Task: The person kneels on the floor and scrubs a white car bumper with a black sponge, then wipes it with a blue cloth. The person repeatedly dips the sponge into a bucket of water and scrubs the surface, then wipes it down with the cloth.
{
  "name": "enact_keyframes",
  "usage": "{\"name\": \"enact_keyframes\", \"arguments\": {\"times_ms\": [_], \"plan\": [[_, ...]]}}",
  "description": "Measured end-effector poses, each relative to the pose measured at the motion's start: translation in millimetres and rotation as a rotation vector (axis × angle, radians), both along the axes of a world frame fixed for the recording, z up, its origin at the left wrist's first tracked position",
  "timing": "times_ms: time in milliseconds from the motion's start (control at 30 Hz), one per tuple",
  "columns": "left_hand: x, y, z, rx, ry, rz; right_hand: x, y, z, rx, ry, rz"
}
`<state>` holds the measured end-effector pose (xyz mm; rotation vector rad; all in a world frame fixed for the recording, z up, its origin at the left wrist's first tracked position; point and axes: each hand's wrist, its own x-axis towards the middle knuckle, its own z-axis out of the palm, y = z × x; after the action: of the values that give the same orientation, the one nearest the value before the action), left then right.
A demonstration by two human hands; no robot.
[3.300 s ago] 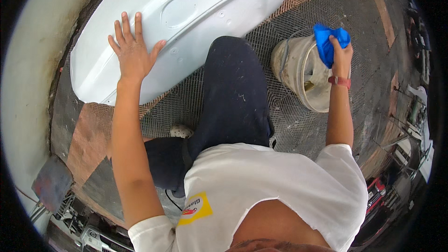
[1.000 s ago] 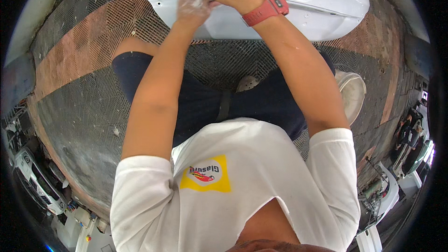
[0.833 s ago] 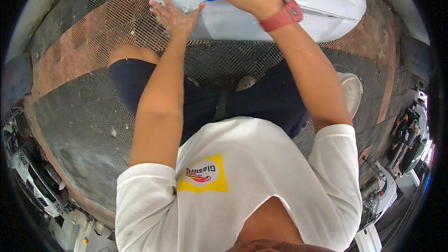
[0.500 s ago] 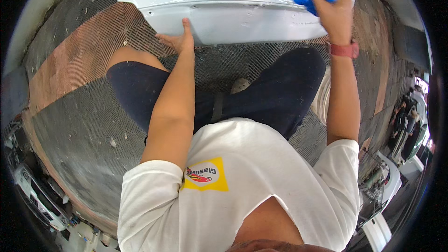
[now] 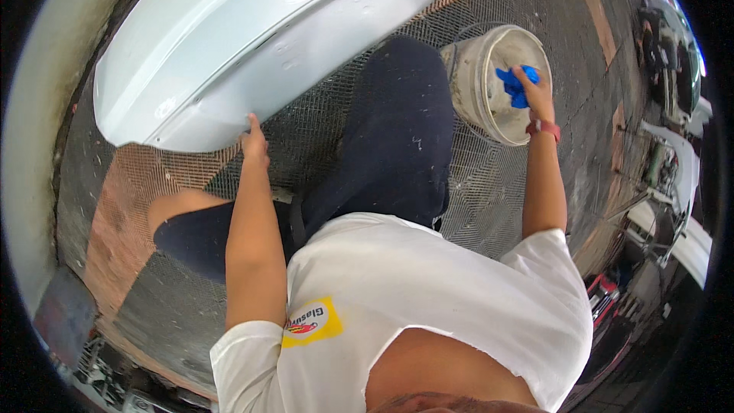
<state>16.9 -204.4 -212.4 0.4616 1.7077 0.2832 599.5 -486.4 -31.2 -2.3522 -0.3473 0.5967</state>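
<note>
A glossy white car trunk lid (image 5: 229, 53) stands tilted at the upper left, with a few water drops on its surface. My left hand (image 5: 255, 144) holds its near lower edge, thumb on the painted face, the other fingers partly hidden. On the right, my right hand (image 5: 537, 93) grips a crumpled blue cloth (image 5: 514, 89) over the mouth of a dirty whitish bucket (image 5: 468, 84). The bucket looks tilted in this view, and a wire handle hangs at its side. How deep the cloth sits in the bucket I cannot tell.
Ribbed black and reddish floor mats (image 5: 130, 214) lie beneath me. My bent knee (image 5: 405, 69) is between the trunk lid and the bucket. A pale wall (image 5: 46, 107) runs along the left. Car parts (image 5: 673, 176) and vehicles stand at the far right.
My right hand has left the trunk lid's right side with the blue cloth and moved down to the bucket. The view has turned right; my left hand stays at the lid's edge.
</note>
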Motion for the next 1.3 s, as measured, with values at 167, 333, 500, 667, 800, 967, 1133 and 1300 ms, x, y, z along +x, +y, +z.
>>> {"name": "enact_keyframes", "arguments": {"times_ms": [167,333,500,667,800,967,1133,1300], "plan": [[3,-8,12,0.05,-0.407,-0.11,40,5,-138,-0.227,-0.22,0.48],[-4,-13,21,0.018,-0.376,-0.271,28,-14,-202,-0.891,-0.176,0.613],[-6,-25,28,0.063,-0.015,-0.539,14,-15,-223,-1.134,-0.13,0.626],[-7,-33,16,0.029,0.1,-0.654,35,2,-214,-1.182,-0.107,0.659],[-5,-32,9,0.08,0.139,-0.832,58,10,-181,-1.05,0.017,0.623],[14,-20,25,0.203,0.231,-1.076,65,-5,-119,0.138,0.589,-0.21],[50,-9,40,0.379,0.202,-1.306,47,-52,-44,0.684,0.536,-0.424],[70,3,55,0.666,0.184,-1.589,15,-18,33,0.826,0.348,-0.386]]}}
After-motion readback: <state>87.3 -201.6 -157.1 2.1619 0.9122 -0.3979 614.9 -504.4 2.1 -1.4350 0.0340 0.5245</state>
